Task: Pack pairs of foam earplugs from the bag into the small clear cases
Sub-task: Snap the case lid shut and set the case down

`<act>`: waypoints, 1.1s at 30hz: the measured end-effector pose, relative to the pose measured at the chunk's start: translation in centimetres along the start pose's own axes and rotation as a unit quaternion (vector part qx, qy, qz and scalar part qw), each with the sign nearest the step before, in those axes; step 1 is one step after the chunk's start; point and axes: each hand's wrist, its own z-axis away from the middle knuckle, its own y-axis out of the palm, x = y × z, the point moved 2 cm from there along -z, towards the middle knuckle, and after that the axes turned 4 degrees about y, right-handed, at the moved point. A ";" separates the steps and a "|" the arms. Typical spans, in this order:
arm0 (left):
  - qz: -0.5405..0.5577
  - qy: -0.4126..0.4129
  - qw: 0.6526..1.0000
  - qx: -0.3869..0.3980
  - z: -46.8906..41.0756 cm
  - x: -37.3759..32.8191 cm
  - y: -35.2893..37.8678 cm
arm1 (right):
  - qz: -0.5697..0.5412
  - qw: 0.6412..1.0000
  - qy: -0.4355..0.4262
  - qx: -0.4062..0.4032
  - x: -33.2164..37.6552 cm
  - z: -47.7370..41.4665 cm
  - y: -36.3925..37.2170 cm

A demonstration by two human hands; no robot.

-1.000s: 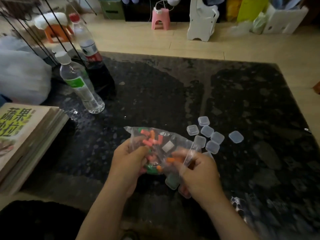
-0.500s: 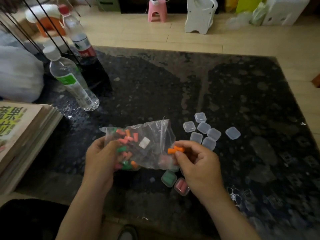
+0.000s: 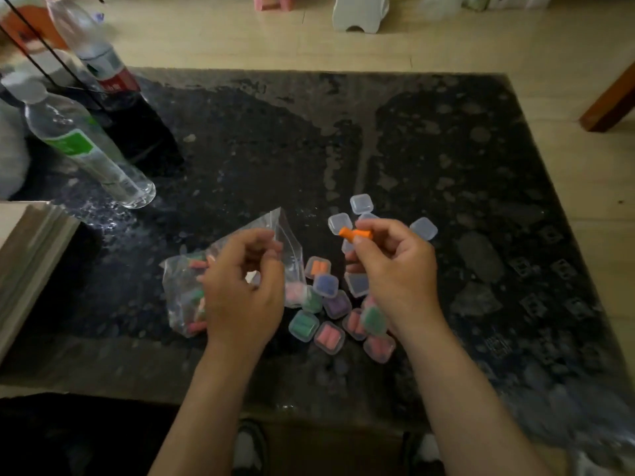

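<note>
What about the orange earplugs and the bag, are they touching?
Apart. The head view shows the right hand pinching the orange earplugs, with bare dark table showing between them and the bag.

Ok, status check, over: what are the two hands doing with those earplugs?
Right hand pinches orange earplugs. Left hand curled at the bag, grip unclear. Empty cases just beyond, filled cases clustered between the wrists. No obstruction seen.

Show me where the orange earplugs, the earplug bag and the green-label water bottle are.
orange earplugs (image 3: 354, 233), head view, middle of the pair
earplug bag (image 3: 173, 280), head view, its left side
green-label water bottle (image 3: 74, 145), head view, on the label
</note>
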 end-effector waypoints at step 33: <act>0.211 -0.273 0.931 0.124 -0.4 0.1 4.5 | 0.072 0.996 -0.042 0.033 -0.9 -1.7 -2.2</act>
